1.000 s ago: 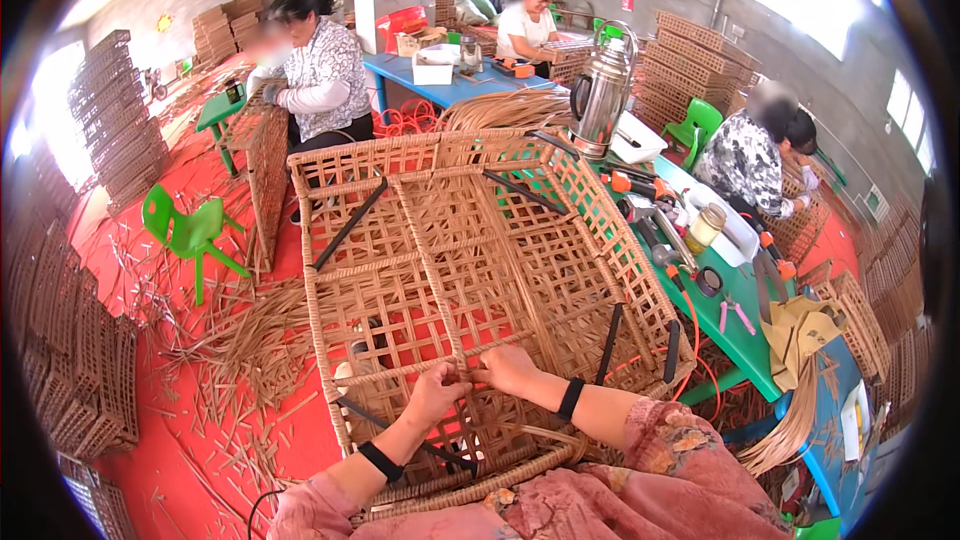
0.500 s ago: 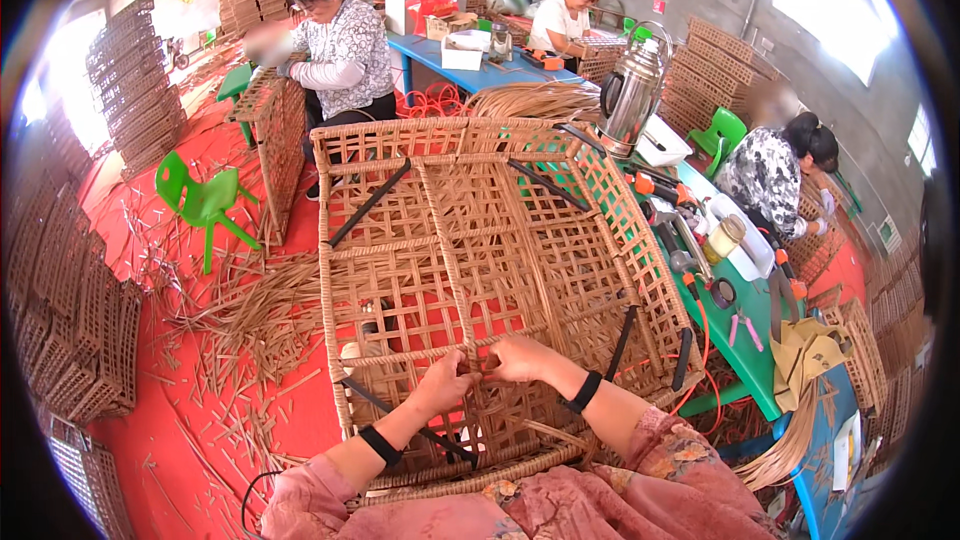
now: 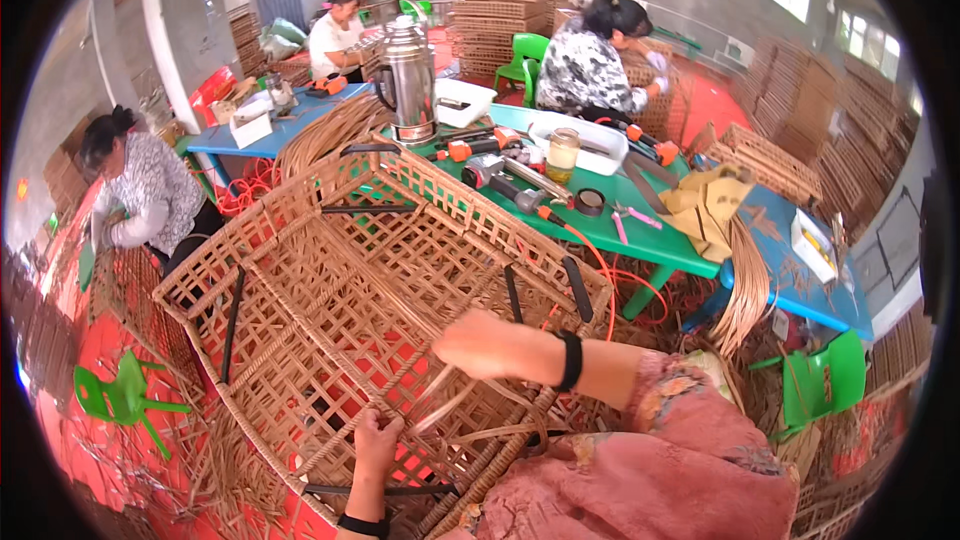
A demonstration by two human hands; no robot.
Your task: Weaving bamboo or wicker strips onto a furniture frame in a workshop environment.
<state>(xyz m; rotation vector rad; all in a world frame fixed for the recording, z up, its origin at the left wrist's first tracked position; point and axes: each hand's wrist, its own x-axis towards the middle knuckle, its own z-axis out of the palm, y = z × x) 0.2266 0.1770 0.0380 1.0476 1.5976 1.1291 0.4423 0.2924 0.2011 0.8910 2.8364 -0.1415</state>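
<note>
A large brown woven wicker tray [image 3: 330, 360] with a raised lattice rim lies tilted in front of me, its base crossed by wrapped ribs and black bars near the corners. My left hand [image 3: 377, 440] is closed in a pinch at one of the wrapped ribs, near the tray's close side. Over the weave to its right, my right hand [image 3: 487, 345] is closed, slightly blurred, with its fingertips partly hidden. A pale wicker strip [image 3: 447, 408] loops below that hand and seems to run up into it. Black bands circle both wrists.
A green table [image 3: 640, 240] beyond the tray bears power tools [image 3: 480, 145], a steel flask [image 3: 408, 80], a glass jar [image 3: 562, 155], black tape [image 3: 590, 202] and pink pliers [image 3: 630, 220]. Three people work around. Green chairs [image 3: 125, 395] and scattered strips [image 3: 230, 470] lie about the red floor.
My view has swung to the right. My right hand has moved away from my left hand, and the pale strip now shows between them. My left hand stays at the rib.
</note>
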